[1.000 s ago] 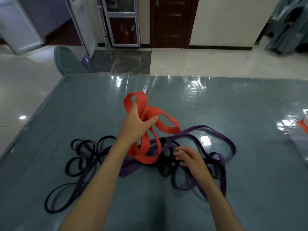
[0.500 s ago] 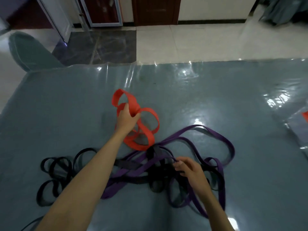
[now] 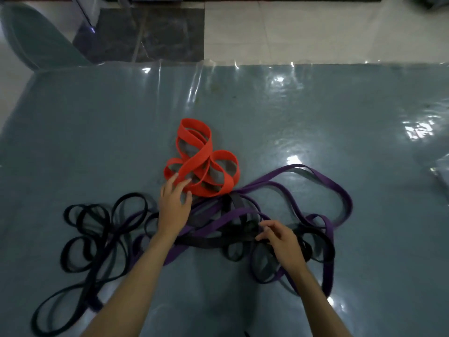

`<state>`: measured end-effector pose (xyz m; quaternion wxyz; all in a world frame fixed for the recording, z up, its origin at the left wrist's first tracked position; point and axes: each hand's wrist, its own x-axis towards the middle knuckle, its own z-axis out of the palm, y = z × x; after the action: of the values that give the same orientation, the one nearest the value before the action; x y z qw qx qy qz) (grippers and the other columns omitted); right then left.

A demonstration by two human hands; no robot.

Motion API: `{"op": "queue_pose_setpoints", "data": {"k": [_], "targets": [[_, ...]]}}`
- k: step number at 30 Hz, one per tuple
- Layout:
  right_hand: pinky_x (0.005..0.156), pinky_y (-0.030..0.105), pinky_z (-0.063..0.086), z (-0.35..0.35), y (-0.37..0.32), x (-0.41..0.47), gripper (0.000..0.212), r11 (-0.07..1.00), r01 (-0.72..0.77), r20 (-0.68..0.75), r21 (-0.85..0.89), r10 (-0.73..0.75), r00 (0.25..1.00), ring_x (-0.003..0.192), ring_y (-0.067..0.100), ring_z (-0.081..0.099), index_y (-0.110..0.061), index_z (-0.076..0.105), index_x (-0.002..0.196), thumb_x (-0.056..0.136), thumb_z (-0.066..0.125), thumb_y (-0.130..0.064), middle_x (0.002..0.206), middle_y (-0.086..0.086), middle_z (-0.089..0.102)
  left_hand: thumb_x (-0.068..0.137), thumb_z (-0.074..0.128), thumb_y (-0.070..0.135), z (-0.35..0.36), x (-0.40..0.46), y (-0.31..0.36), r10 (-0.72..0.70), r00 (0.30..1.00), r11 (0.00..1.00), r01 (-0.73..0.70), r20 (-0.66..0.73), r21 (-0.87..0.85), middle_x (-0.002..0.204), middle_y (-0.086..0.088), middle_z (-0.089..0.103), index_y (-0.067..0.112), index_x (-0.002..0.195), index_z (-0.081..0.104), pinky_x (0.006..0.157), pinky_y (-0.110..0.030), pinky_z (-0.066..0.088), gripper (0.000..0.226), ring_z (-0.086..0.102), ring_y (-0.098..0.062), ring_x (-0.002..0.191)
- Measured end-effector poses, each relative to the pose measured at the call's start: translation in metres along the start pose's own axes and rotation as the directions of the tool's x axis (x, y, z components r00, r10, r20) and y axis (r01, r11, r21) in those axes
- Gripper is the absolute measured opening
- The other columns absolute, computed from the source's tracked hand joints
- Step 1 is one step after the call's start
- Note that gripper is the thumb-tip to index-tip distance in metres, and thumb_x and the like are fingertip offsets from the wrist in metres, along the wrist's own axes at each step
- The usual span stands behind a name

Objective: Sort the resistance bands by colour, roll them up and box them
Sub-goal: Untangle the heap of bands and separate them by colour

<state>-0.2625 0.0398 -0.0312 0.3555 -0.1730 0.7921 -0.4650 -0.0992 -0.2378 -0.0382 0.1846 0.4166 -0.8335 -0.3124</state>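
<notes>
Head view
Surface: blue-grey table (image 3: 97,142) under a clear, glossy plastic sheet, glare patches toward the right.
Red band: wide orange-red rubber resistance band (image 3: 201,161), heaped in several loose loops near the table's middle, lying on the table just beyond the tangle, not rolled.
Left hand: left hand (image 3: 173,205) spread flat, palm down, fingers splayed; fingertips (image 3: 184,183) touching the near edge of the red loops, nothing gripped.
Purple bands: long flat purple rubber bands (image 3: 340,190), sweeping in wide curves to the right and crossing back under both forearms, tangled with the dark ones.
Black bands: narrow black rubber bands (image 3: 97,229), looped in rings at the left and trailing toward the near-left corner; a wider dark grey strap (image 3: 233,205) crossing the knot in the middle.
Right hand: right hand (image 3: 281,242) loosely curled over the middle of the purple-and-black tangle, fingers bent down onto the bands; closed grasp or mere touch, cannot tell.
Beyond the table: pale and dark floor tiles (image 3: 291,32); teal rounded chair back (image 3: 36,37) at the far left corner.
</notes>
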Motion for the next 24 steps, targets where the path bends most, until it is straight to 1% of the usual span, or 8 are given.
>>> {"op": "queue_pose_setpoints", "data": {"k": [4,8,10,13,16,19,22,24], "targets": [[0.09,0.041,0.06,-0.002,0.011,-0.015,0.018,0.999,0.004,0.045,-0.055,-0.002,0.999,0.084,0.018,0.078,-0.022,0.071,0.11,0.107,0.056,-0.013,0.082,0.001,0.08,0.093,0.074,0.008,-0.007,-0.063,-0.013,0.039,0.999,0.997,-0.04,0.025,0.069,0.143,-0.009,0.057,0.016,0.121,0.073,0.11,-0.052,0.047,0.029,0.052,-0.031,0.132],[0.085,0.017,0.054,0.005,0.024,-0.04,0.014,0.969,-0.009,0.111,-0.248,0.038,0.993,0.102,0.016,0.075,-0.018,0.073,0.112,0.103,0.065,-0.013,0.101,-0.004,0.08,0.094,0.076,0.034,-0.008,-0.106,-0.015,-0.006,0.956,0.938,-0.096,0.294,0.333,0.159,-0.011,0.047,0.023,0.13,0.072,0.113,-0.054,0.04,0.037,0.047,-0.036,0.144],[0.093,0.022,0.053,0.013,0.031,-0.053,0.021,0.894,0.059,0.165,-0.445,0.017,0.986,0.108,0.02,0.07,-0.012,0.073,0.12,0.1,0.067,-0.012,0.116,0.002,0.073,0.085,0.086,0.037,-0.013,-0.123,-0.014,0.006,0.928,0.89,-0.174,0.371,0.42,0.163,-0.013,0.045,0.025,0.128,0.075,0.111,-0.057,0.045,0.046,0.048,-0.038,0.146],[0.103,0.034,0.049,0.025,0.04,-0.074,0.033,0.769,0.185,0.229,-0.611,-0.052,0.972,0.116,0.025,0.064,-0.012,0.07,0.129,0.096,0.071,-0.017,0.131,0.004,0.06,0.053,0.105,0.025,-0.017,-0.14,-0.006,0.122,0.904,0.798,-0.335,0.41,0.5,0.134,-0.016,0.071,0.024,0.091,0.084,0.093,-0.059,0.06,0.043,0.068,-0.041,0.124],[0.101,0.032,0.049,0.029,0.051,-0.093,0.039,0.718,0.187,0.218,-0.671,-0.049,0.975,0.117,0.024,0.062,-0.015,0.067,0.132,0.093,0.072,-0.018,0.133,0.002,0.057,0.047,0.104,0.015,-0.014,-0.158,0.001,0.211,0.897,0.736,-0.407,0.388,0.541,0.111,-0.008,0.078,0.026,0.078,0.081,0.09,-0.053,0.062,0.041,0.076,-0.031,0.107],[0.09,0.028,0.048,0.026,0.055,-0.104,0.027,0.706,0.144,0.187,-0.694,-0.016,0.982,0.107,0.024,0.068,-0.014,0.07,0.117,0.09,0.068,-0.012,0.115,0.002,0.07,0.062,0.1,0.029,-0.007,-0.181,0.007,0.239,0.858,0.737,-0.465,0.455,0.491,0.088,0.007,0.075,0.029,0.085,0.078,0.08,-0.038,0.06,0.032,0.072,-0.016,0.081],[0.082,0.031,0.05,0.018,0.054,-0.108,0.02,0.703,0.104,0.193,-0.703,0.048,0.98,0.098,0.023,0.07,-0.013,0.07,0.107,0.088,0.064,-0.009,0.101,0.002,0.074,0.102,0.061,0.041,0.001,-0.2,0.007,0.184,0.784,0.83,-0.447,0.593,0.333,0.109,-0.002,0.072,0.019,0.115,0.07,0.088,-0.037,0.048,0.026,0.067,-0.023,0.102],[0.082,0.029,0.051,0.011,0.052,-0.111,0.021,0.673,0.111,0.237,-0.731,0.097,0.967,0.099,0.02,0.071,-0.016,0.071,0.108,0.088,0.064,-0.01,0.101,-0.002,0.074,0.107,0.053,0.043,0.001,-0.209,0.011,0.166,0.694,0.884,-0.42,0.7,0.206,0.107,-0.01,0.07,0.011,0.109,0.068,0.081,-0.038,0.049,0.036,0.066,-0.027,0.098]]}}
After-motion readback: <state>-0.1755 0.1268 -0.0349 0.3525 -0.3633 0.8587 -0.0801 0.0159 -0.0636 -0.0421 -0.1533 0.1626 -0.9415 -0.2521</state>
